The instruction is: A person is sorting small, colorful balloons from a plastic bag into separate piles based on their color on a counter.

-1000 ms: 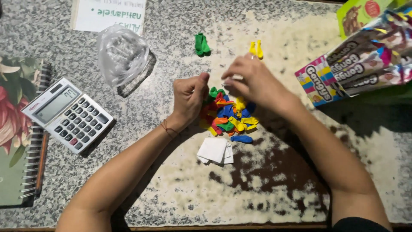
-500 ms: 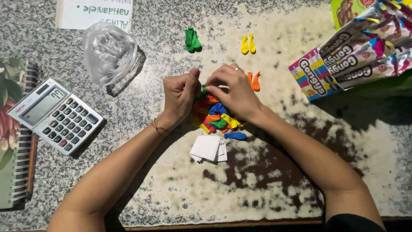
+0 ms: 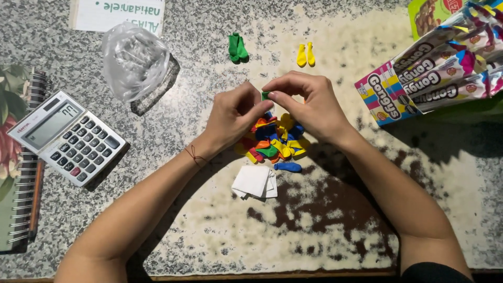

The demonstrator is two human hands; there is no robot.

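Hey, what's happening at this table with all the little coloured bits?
A person's left hand and right hand pinch a small green balloon together above a heap of mixed-colour balloons on the stone table. A green pair and a yellow pair lie apart further back. A calculator sits to the left.

Speckled polished stone counter, matt rubber balloons, crinkly clear plastic bag, glossy foil packets.

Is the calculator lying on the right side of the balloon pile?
No, the calculator lies far to the left of the balloon pile, next to a spiral notebook.
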